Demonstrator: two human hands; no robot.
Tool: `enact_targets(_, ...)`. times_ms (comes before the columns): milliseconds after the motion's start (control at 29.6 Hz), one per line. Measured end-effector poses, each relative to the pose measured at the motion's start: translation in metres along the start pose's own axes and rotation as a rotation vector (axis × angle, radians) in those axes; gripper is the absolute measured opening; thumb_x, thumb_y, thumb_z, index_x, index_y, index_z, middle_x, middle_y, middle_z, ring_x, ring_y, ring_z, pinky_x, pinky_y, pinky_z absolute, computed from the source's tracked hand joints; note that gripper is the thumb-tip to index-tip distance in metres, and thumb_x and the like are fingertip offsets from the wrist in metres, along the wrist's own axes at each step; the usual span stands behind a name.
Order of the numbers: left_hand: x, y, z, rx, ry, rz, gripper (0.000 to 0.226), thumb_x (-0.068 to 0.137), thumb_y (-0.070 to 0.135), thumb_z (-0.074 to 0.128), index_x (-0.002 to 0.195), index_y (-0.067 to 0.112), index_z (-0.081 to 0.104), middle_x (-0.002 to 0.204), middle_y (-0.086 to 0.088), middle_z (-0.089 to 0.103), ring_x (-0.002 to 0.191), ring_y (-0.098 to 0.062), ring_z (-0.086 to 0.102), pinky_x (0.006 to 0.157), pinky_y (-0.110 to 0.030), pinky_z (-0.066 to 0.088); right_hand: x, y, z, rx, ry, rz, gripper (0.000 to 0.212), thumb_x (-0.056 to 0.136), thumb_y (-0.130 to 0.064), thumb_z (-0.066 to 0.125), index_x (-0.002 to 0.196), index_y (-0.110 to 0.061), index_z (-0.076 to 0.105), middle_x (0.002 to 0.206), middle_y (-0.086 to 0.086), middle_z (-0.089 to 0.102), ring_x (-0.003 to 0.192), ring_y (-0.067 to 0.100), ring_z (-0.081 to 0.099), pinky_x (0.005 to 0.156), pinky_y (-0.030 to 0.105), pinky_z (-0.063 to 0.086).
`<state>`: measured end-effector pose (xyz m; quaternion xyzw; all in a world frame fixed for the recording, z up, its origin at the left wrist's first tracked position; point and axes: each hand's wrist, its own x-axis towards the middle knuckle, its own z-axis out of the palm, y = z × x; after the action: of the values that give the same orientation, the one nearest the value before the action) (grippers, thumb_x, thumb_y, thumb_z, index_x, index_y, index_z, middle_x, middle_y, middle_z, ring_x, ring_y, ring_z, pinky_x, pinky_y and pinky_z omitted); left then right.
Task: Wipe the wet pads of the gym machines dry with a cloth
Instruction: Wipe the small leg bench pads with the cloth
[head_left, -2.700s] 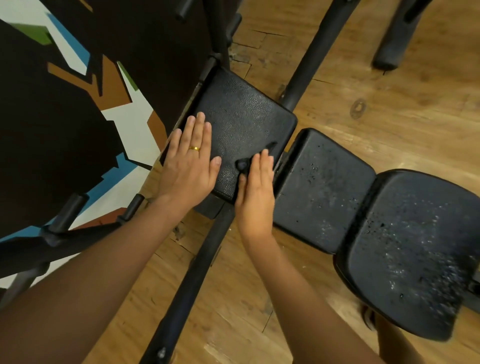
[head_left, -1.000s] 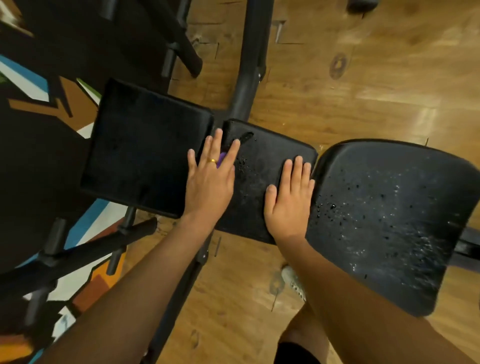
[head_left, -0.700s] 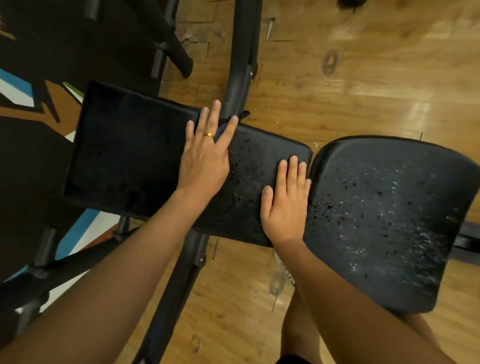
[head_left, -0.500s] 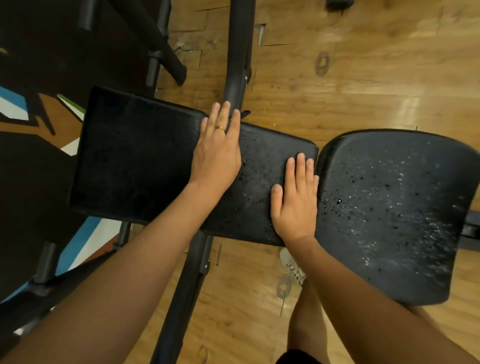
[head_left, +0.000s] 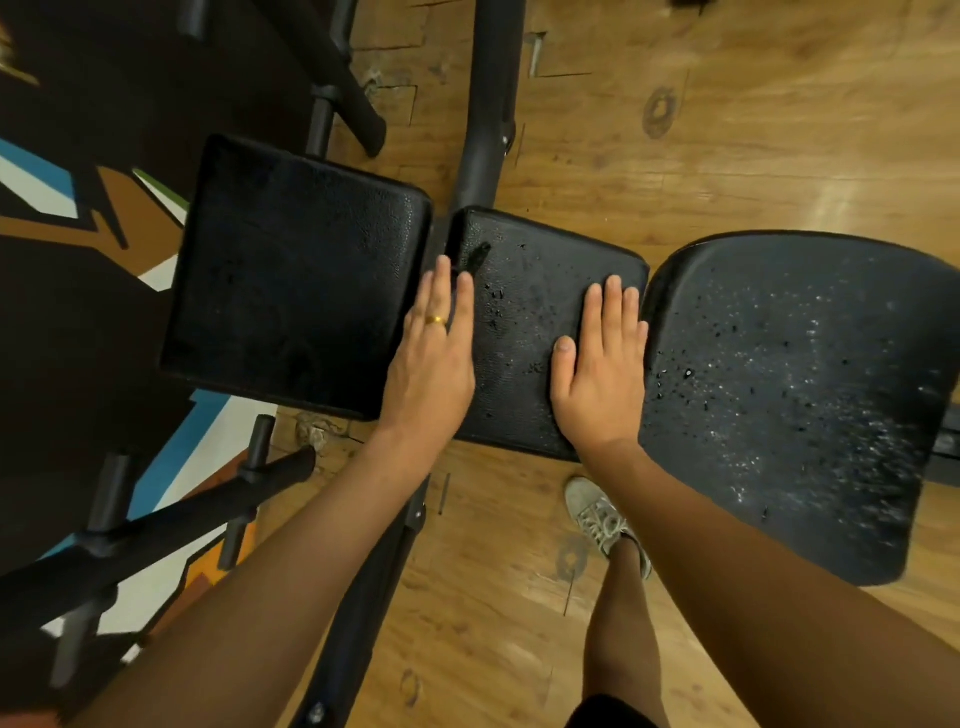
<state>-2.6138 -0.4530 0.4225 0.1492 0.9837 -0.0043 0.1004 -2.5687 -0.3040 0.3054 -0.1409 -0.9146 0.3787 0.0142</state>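
Left hand (head_left: 431, 358) flat over gap between dry left pad (head_left: 291, 280) and middle pad (head_left: 519, 332), fingers straight, gripping nothing. Cloth (head_left: 478, 255) mostly hidden beneath it, dark tip showing past fingertips. Right hand (head_left: 600, 369) flat at middle pad's right edge, fingers straight, just beside droplet-covered right pad (head_left: 789, 395). Wet strip bare between hands. Frame post (head_left: 491, 104) beyond far edge, floor (head_left: 727, 130) beyond that. Since half second ago: left hand drawn back from far edge, right hand unmoved.

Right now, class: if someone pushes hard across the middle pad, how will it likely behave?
The middle pad is beaded with droplets, so a push would probably skid. It seems mounted on a thick frame, so it likely won't tip. Its grained cover suggests padding that gives slightly.
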Motion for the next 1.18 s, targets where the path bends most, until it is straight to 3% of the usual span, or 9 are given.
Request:
enact_targets(270, 0.066, 0.006, -0.006, -0.070, 0.051, -0.012, 0.063, 0.103, 0.003, 0.042, 0.160, 0.007, 0.018, 0.169, -0.013, 0.005, 0.156, -0.028, 0.007, 0.123, -0.041, 0.025, 0.000, 0.004, 0.000, 0.011, 0.017, -0.007, 0.061, 0.107, -0.035, 0.028, 0.161, -0.008, 0.019, 0.170, 0.010, 0.010, 0.157, 0.026, 0.002, 0.127, 0.048, 0.006)
enact_targets(507, -0.029, 0.000, 0.015, -0.027, 0.051, 0.008, 0.066, 0.099, 0.001, 0.050, 0.159, 0.005, 0.023, 0.168, -0.016, 0.010, 0.155, -0.033, 0.012, 0.118, -0.050, 0.035, -0.002, 0.004, 0.000, 0.030, 0.017, -0.008, 0.060, 0.108, -0.035, 0.029, 0.161, -0.008, 0.019, 0.170, 0.009, 0.009, 0.157, 0.025, 0.000, 0.127, 0.050, 0.008)
enact_targets(642, -0.023, 0.000, 0.013, 0.072, 0.061, 0.019, 0.069, 0.096, 0.000, 0.054, 0.158, 0.003, 0.025, 0.167, -0.019, 0.013, 0.155, -0.034, 0.013, 0.123, -0.048, 0.021, 0.000, 0.001, -0.001, 0.048, 0.026, -0.007, 0.061, 0.107, -0.035, 0.027, 0.161, -0.007, 0.020, 0.170, 0.009, 0.010, 0.157, 0.025, 0.000, 0.127, 0.050, 0.008)
enact_targets(946, 0.072, -0.001, -0.005, 0.072, 0.133, 0.009, 0.058, 0.103, 0.009, 0.038, 0.159, 0.006, 0.022, 0.168, -0.017, 0.013, 0.156, -0.030, 0.012, 0.125, -0.048, 0.004, 0.001, 0.001, -0.001, 0.037, 0.032, -0.006, 0.061, 0.107, -0.035, 0.028, 0.161, -0.008, 0.020, 0.170, 0.009, 0.011, 0.157, 0.025, 0.002, 0.127, 0.049, 0.007)
enact_targets(1183, -0.026, -0.008, 0.012, 0.040, 0.095, 0.043, 0.062, 0.100, 0.005, 0.045, 0.158, 0.005, 0.023, 0.168, -0.017, 0.012, 0.155, -0.032, 0.013, 0.125, -0.048, 0.011, -0.001, 0.001, -0.002, 0.036, 0.017, -0.003, 0.061, 0.107, -0.035, 0.027, 0.161, -0.008, 0.019, 0.170, 0.009, 0.010, 0.157, 0.025, 0.001, 0.127, 0.049, 0.007)
